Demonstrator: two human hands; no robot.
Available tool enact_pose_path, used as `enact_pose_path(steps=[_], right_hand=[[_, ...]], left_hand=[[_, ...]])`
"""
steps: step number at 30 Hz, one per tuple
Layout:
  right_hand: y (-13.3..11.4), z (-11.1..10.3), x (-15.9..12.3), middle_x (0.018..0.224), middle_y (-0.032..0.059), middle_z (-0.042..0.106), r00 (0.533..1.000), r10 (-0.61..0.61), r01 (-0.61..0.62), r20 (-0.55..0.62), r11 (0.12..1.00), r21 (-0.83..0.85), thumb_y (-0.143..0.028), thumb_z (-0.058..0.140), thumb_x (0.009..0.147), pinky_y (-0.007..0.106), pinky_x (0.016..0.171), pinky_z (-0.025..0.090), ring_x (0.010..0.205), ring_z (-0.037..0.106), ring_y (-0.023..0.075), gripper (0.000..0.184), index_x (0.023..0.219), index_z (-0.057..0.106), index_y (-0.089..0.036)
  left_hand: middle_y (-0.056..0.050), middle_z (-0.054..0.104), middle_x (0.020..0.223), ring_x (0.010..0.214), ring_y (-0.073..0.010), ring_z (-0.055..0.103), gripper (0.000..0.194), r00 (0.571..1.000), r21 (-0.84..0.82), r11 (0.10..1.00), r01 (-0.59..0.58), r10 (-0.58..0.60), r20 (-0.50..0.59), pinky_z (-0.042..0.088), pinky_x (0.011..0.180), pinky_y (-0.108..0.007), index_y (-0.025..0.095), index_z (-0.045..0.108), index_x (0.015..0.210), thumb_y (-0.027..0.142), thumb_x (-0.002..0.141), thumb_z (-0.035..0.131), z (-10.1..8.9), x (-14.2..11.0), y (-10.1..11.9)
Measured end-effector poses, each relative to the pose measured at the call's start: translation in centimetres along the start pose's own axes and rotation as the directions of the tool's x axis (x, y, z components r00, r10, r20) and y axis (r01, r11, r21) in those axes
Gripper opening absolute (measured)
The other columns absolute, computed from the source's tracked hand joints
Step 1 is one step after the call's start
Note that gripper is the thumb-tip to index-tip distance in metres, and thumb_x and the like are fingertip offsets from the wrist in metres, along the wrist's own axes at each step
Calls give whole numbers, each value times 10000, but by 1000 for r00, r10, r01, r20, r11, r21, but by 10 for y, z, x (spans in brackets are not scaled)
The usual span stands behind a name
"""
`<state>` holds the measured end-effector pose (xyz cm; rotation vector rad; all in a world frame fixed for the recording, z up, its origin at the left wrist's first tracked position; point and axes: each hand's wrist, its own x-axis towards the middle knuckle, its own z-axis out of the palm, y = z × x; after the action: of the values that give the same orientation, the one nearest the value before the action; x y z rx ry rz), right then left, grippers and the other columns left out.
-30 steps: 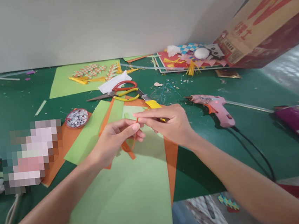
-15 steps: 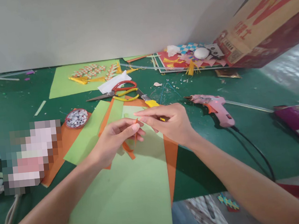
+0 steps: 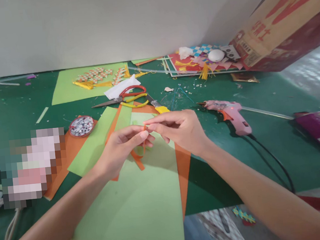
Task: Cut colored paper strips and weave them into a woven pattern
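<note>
A narrow orange paper strip (image 3: 144, 148) is pinched between my two hands above the green sheets. My left hand (image 3: 127, 144) closes thumb and fingers on it from the left. Meeting it at the top end, my right hand (image 3: 181, 125) grips with thumb and forefinger. Part of the strip is covered by my fingers. Below them, another curled orange piece (image 3: 138, 161) hangs or lies over the light green sheet (image 3: 134, 201); I cannot tell whether it joins the strip. A yellow utility knife (image 3: 162, 109) lies behind my right hand, partly hidden by it.
Red-and-yellow-handled scissors (image 3: 131, 96) lie beyond my hands. At the right is a pink glue gun (image 3: 230, 115) with its black cord. A round dish of googly eyes (image 3: 81, 126) stands left, woven pieces with yellow tassels (image 3: 96, 77) behind. A paper bag (image 3: 283, 25) is at back right.
The top of the orange strip has bent and straightened between my fingertips. My right hand has shifted slightly up and left, covering more of the knife. Both hands keep their pinch.
</note>
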<state>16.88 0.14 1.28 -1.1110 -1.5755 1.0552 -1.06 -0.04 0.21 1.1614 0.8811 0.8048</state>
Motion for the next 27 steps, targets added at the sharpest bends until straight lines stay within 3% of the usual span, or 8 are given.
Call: enact_pose_path(steps=[9,17,27], right_hand=[[0,2,-1,572,-3,651,997,-73,73,-5,997,-29,-236,654,777,205,371,351,377,444,51,144,794,781,-168],[2,0,-1,449,-37,527,996,-92,93,8,989,-118,-253,639,793,204,375,315,374,414,57,211,912,779,-149],[3,-2,1,525,-22,586,993,-29,31,117,999,-14,-261,627,805,189,401,363,409,466,55,168,840,751,-153]], left_hand=[[-41,712,774,723,-141,639,235,1000,-6,1000,0,0,13,488,719,-248,172,725,862,398,809,687,0,1,0],[-27,701,755,711,-128,637,228,1000,-17,1000,-3,3,17,483,712,-231,178,727,851,399,805,694,-1,1,-1],[-34,714,774,673,-118,629,249,997,-27,998,48,-46,60,493,682,-226,173,741,786,421,775,718,1,0,2]])
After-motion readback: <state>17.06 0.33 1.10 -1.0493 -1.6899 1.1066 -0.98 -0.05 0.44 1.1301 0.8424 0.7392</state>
